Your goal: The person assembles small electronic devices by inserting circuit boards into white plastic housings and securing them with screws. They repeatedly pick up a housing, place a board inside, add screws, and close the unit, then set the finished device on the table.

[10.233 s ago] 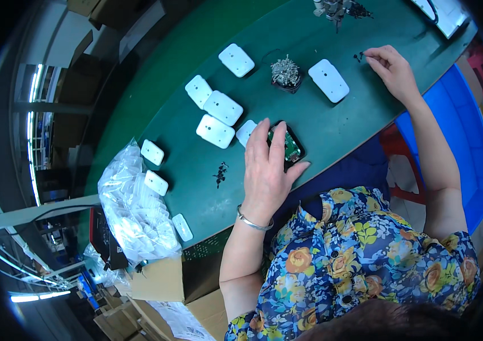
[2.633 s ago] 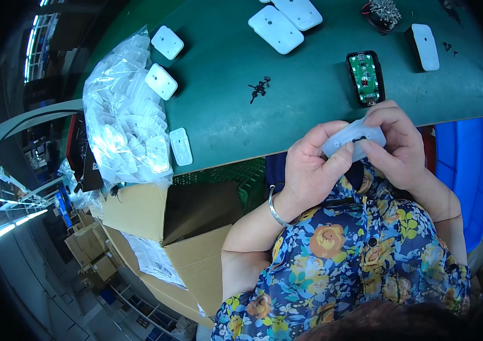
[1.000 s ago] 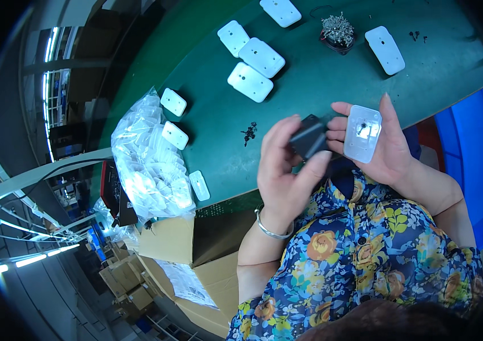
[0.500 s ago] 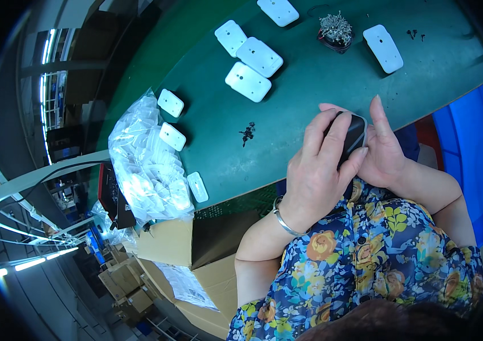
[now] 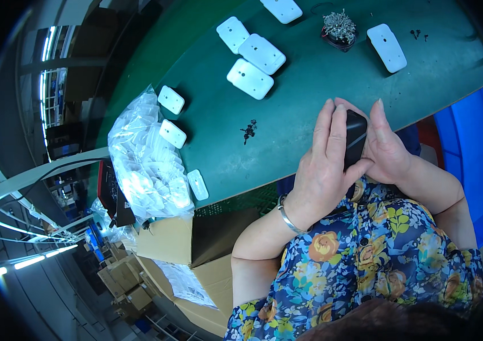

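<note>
Between my two hands, at the near edge of the green table, is a black casing with rounded corners and a pale line across it. My left hand presses against its left side, fingers nearly straight and thumb bent across the near end. On the other side, my right hand cups it with the palm, its thumb pointing up. Part of the casing is hidden by my fingers. Beyond my hands, a white rounded cover with small holes lies on the table.
Several white covers lie further back, beside a dark dish heaped with thin silvery screws. Small black pieces lie mid-table. At left sits a clear bag of white parts, above an open cardboard box. A blue bin stands at right.
My left hand has shifted slightly right and its fingers have straightened and closed together along the casing. More of the casing's black face shows. The view has shifted slightly.
</note>
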Demonstrator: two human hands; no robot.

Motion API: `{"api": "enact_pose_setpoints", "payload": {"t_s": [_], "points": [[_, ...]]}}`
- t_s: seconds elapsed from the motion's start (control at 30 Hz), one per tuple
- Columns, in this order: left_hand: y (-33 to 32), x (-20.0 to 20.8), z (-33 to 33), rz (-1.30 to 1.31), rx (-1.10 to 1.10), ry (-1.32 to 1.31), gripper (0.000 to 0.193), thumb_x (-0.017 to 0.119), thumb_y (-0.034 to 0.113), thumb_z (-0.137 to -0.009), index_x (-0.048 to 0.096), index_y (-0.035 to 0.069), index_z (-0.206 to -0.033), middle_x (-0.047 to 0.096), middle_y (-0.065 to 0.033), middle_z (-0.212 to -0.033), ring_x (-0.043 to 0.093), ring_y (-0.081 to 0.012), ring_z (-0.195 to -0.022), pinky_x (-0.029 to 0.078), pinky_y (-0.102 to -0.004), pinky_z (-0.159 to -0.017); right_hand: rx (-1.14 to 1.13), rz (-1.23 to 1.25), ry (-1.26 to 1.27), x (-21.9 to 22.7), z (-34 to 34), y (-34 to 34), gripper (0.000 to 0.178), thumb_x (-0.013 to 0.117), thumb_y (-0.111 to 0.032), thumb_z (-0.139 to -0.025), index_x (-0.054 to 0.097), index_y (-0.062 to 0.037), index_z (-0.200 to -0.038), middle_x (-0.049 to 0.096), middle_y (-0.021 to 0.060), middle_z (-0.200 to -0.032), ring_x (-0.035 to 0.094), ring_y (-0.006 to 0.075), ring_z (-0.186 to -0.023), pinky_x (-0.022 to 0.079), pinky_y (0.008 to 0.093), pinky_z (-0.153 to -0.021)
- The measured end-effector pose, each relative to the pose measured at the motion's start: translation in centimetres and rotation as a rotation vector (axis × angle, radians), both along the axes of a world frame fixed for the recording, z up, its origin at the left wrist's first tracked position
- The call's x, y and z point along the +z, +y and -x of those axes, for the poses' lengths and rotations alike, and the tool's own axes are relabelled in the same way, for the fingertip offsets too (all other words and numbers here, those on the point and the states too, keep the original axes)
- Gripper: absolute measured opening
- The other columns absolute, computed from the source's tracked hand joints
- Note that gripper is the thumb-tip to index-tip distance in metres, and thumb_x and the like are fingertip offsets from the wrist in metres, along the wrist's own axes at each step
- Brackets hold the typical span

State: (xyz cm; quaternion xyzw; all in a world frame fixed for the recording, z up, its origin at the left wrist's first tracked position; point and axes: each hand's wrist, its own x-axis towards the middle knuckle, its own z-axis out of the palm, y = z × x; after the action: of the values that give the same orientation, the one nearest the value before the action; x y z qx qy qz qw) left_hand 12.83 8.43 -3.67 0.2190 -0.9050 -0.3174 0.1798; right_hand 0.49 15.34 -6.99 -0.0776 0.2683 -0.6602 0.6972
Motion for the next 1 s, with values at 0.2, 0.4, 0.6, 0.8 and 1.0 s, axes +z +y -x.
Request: {"api": "enact_pose_setpoints", "payload": {"t_s": [0.2, 0.4, 0.6, 0.8, 1.0], "points": [[-0.2, -1.3, -1.5, -0.529, 0.064, 0.409, 0.073, 0.047, 0.006, -0.082, 0.001, -0.006, -0.138, 0.018, -0.0294, -0.140, 0.043, -0.0333, -0.119, 0.035, -0.0366, -0.097, 0.128, 0.258, 0.851, 0.0, 0.3, 0.0, 0.061, 0.029, -0.035, -0.097, 0.006, 0.0005, -0.141, 0.026, 0.0149, -0.139, 0.027, 0.0218, -0.129, 0.024, 0.0336, -0.104], [0.1, -2.7, -1.8, -0.455, 0.102, 0.552, 0.066, 0.042, 0.019, -0.089, 0.007, -0.006, -0.138, 0.026, -0.0247, -0.137, 0.037, -0.0315, -0.121, 0.028, -0.0389, -0.102, 0.157, 0.316, 0.929, 1.8, -1.0, -0.4, 0.053, 0.033, -0.020, -0.096, 0.011, -0.0010, -0.141, 0.028, 0.0158, -0.138, 0.030, 0.0219, -0.127, 0.025, 0.0318, -0.104], [0.0, -2.0, -3.3, -0.601, 0.197, 0.414, 0.062, 0.050, 0.018, -0.087, 0.020, -0.006, -0.136, 0.046, -0.0213, -0.121, 0.049, -0.0274, -0.109, 0.037, -0.0348, -0.093, 0.204, 0.229, 0.935, 2.1, -1.1, -0.2, 0.051, 0.037, -0.018, -0.096, 0.016, -0.0012, -0.140, 0.042, 0.0156, -0.127, 0.043, 0.0209, -0.115, 0.034, 0.0303, -0.097], [-0.1, -2.8, -3.9, -0.625, 0.197, 0.501, 0.054, 0.050, 0.012, -0.087, 0.028, 0.000, -0.135, 0.051, -0.0127, -0.115, 0.052, -0.0180, -0.100, 0.042, -0.0294, -0.087, 0.168, 0.223, 1.030, 2.1, -1.9, -0.2, 0.052, 0.040, -0.016, -0.095, 0.018, -0.0007, -0.139, 0.045, 0.0164, -0.123, 0.046, 0.0206, -0.112, 0.036, 0.0306, -0.094], [-0.1, -2.9, -4.4, -0.686, 0.227, 0.508, 0.054, 0.053, 0.014, -0.086, 0.031, 0.001, -0.133, 0.052, -0.0147, -0.113, 0.054, -0.0205, -0.100, 0.043, -0.0303, -0.086, 0.171, 0.213, 1.056, 1.5, -2.7, -0.3, 0.053, 0.041, -0.013, -0.093, 0.018, -0.0021, -0.140, 0.044, 0.0164, -0.124, 0.046, 0.0211, -0.112, 0.037, 0.0310, -0.094]]}}
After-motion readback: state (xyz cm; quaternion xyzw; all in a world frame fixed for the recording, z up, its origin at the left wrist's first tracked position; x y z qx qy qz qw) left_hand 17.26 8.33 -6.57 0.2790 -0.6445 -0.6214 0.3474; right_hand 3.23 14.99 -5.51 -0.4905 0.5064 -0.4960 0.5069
